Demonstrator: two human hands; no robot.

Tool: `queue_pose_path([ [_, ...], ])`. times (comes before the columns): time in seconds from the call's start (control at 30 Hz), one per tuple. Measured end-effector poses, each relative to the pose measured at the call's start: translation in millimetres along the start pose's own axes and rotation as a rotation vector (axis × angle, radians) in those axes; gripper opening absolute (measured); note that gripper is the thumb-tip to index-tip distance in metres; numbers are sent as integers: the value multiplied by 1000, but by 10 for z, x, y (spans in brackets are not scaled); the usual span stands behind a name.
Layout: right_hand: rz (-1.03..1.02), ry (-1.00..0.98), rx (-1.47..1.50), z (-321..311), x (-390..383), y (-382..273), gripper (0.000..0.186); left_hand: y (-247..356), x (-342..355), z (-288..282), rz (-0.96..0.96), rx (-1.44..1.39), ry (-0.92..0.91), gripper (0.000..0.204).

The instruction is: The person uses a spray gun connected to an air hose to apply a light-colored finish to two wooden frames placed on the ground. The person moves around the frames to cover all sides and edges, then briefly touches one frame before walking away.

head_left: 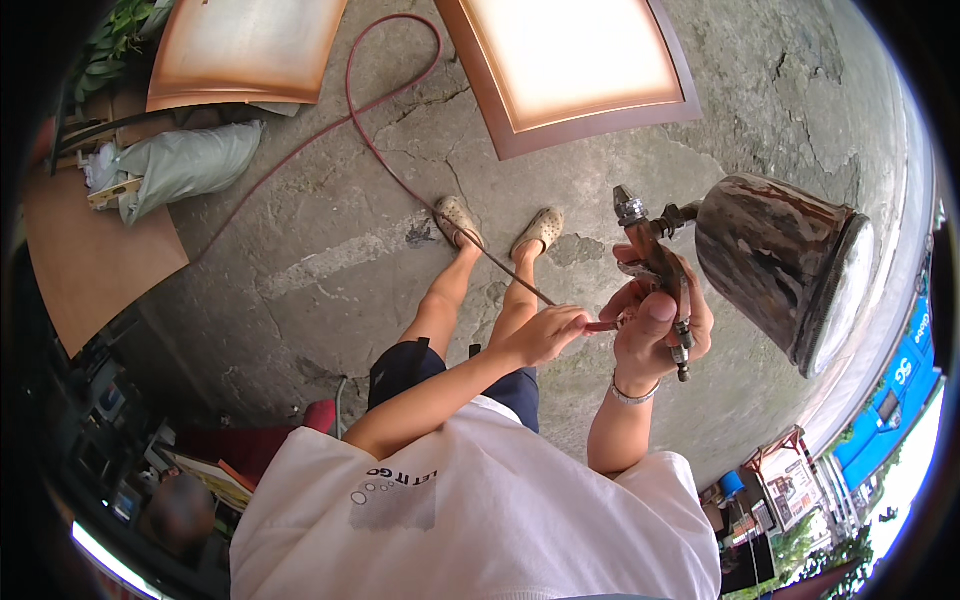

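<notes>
My right hand [655, 335] is wrapped around the grip of a paint spray gun [650, 250], held up at chest height with its nozzle pointing away. A large dark metal cup [775, 265] is mounted on the gun's right side. My left hand [545, 335] pinches the end of a thin red air hose [372, 135] right at the base of the gun's handle, touching my right hand. The hose runs down past my feet [500, 228] and loops away across the concrete.
Two brown-edged, light-centred panels lie on the cracked concrete ahead, one at the top middle [575, 65] and one at the top left [245, 50]. A grey sack [190, 160] and a brown board [85, 260] sit at the left. Cluttered items fill the lower left.
</notes>
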State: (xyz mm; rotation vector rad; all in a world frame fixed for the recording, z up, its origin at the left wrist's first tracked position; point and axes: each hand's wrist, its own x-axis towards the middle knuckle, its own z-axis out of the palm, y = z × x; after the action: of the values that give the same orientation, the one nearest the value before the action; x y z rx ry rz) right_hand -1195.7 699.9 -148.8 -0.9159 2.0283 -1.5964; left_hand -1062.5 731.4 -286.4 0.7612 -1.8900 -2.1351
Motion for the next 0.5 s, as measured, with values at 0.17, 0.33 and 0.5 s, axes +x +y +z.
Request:
queue_pose_path([
  [0.17,3,40,112,-154,240,44,60,-841,-223,-119,-295,-166,-141,73],
  [0.33,-17,66,61,-250,412,52,59,-1458,-801,-750,-561,65,-59,82],
  [0.5,-25,42,83,-172,477,-58,57,-1675,-1250,-1297,-665,224,42,79],
])
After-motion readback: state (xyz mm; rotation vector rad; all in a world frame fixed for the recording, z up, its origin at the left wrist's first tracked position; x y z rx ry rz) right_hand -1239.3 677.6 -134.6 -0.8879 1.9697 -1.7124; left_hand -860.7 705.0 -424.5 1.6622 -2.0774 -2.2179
